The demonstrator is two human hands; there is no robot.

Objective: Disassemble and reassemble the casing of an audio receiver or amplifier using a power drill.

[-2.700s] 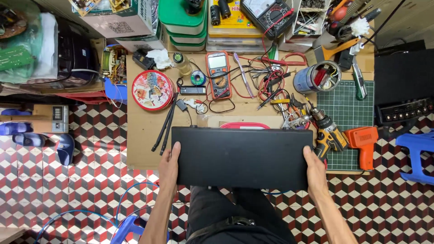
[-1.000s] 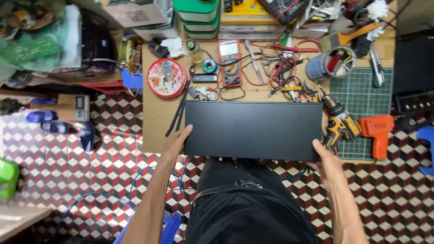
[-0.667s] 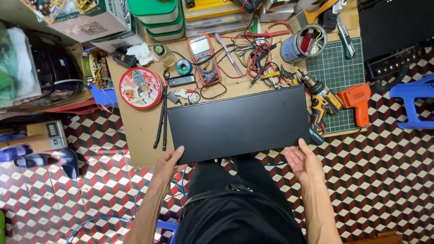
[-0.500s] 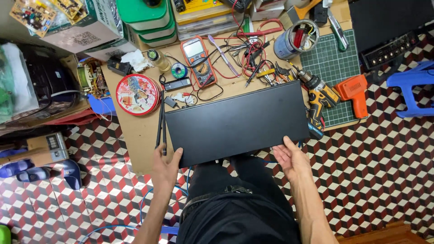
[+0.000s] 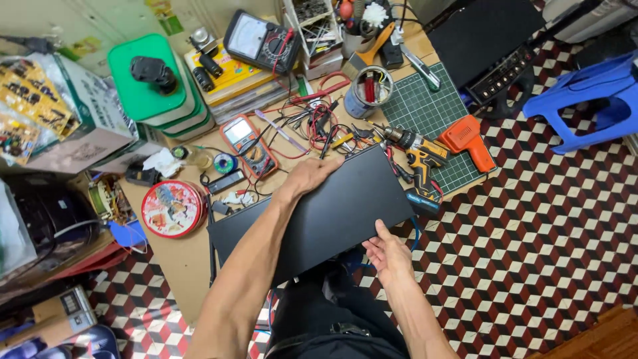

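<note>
A wide flat black metal case (image 5: 345, 209) lies along the front edge of a low wooden workbench (image 5: 183, 266). My left hand (image 5: 312, 176) reaches across its top and grips its far edge. My right hand (image 5: 387, 251) holds the near edge from below, thumb up against the side. Just beyond the case's right end lies a yellow and black cordless drill (image 5: 419, 156).
The bench holds a round red tin (image 5: 173, 208), an orange multimeter (image 5: 247, 143), tangled test leads (image 5: 319, 123), a green cutting mat (image 5: 425, 106), an orange tool (image 5: 468, 139) and green stacked containers (image 5: 149, 86). A blue plastic stool (image 5: 585, 100) stands on the chequered floor at right.
My left hand left the case's near left corner and reached over the top to its far edge. My right hand slid along the near edge. The view swung left and tilted.
</note>
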